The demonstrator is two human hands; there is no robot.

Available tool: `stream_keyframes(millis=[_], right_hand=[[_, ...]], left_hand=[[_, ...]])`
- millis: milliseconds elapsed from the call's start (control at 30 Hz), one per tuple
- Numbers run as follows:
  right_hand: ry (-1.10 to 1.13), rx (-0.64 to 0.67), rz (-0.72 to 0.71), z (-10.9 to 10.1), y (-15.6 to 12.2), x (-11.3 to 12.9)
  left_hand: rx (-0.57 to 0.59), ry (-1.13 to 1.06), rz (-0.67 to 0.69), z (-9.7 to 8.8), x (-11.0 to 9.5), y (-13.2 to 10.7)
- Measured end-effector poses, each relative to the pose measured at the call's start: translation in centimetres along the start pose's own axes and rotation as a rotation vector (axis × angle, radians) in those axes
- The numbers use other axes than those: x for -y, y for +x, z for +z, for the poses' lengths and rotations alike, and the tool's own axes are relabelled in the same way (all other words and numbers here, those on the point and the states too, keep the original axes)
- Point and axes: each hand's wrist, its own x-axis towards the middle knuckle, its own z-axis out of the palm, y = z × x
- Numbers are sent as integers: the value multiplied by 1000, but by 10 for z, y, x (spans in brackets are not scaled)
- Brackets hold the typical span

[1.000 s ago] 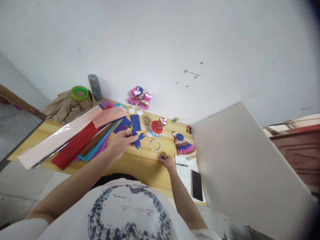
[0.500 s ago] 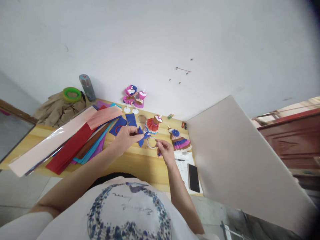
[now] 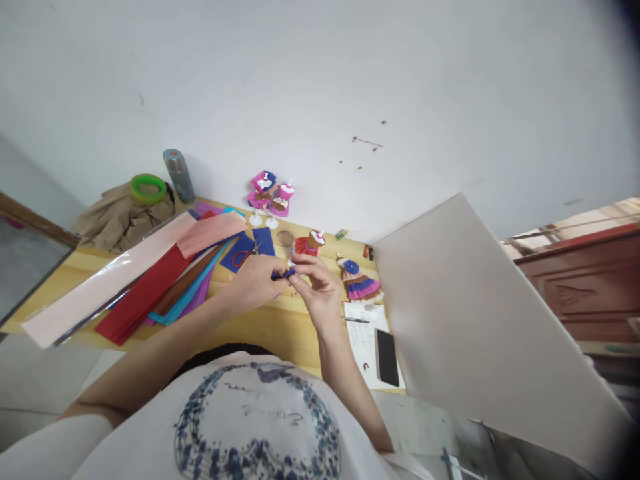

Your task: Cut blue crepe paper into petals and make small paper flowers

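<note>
A small piece of dark blue crepe paper [image 3: 284,274] is held between my two hands, above the table's front part. My left hand [image 3: 257,281] is closed on its left side, with the fingers curled and the back of the hand upward. From the right, the thumb and fingertips of my right hand [image 3: 318,288] pinch the paper's other end. Just behind them stands a mini dress form [image 3: 317,241] with a brown top and red skirt, partly hidden by my right fingers. Red-handled scissors [image 3: 245,256] lie on blue paper sheets [image 3: 265,241] beyond my left hand.
Folded coloured paper strips [image 3: 145,293] cover the table's left side. At the back are a thermos [image 3: 179,175], a green ring [image 3: 149,189] on beige cloth, and decorated dress forms [image 3: 262,190]. A layered paper dress [image 3: 361,281], written sheet, pen and phone [image 3: 387,357] lie right, beside a white panel [image 3: 450,293].
My right hand has moved left and up to meet my left hand, and now pinches the blue paper too. The paper looks more gathered, and the tape roll is now hidden behind my hand.
</note>
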Motion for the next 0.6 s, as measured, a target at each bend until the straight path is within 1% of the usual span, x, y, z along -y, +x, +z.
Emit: stream_keyframes(millis=[33,100,167,200,233,267,300,333,367,400,467,500,600], right_hand=[[10,-30,19,-4,1,-3],[-11,-110,101,-19,2,-11],[-143,-162,226,-40,1,-23],[-271,-143,274,-50,-1,-28],[-404,-89,293,-60,-3,-32],[-510,-25,273,-67,-6,-34],[-585,9,234,-72,-8,-34],[-614,38,184,-74,-10,-31],[-587,54,127,-72,-12,-25],[-513,67,76,-67,-13,-18],[-293,122,-14,-52,-13,-2],[-231,141,-40,-43,-12,6],[-221,79,-57,-19,-7,22]], left_hand=[[3,-4,-6,0,1,0],[-6,-33,-24,-1,3,0],[-8,-89,-39,-1,7,1],[1,-123,-44,-1,10,1],[15,-155,-49,-1,11,1],[37,-180,-53,-1,12,1],[65,-197,-57,-1,12,1],[95,-211,-60,-1,12,2],[126,-221,-59,0,10,2],[155,-226,-55,0,7,3],[193,-211,-36,0,1,4],[198,-185,-25,0,-2,5],[169,-44,-12,0,-9,6]])
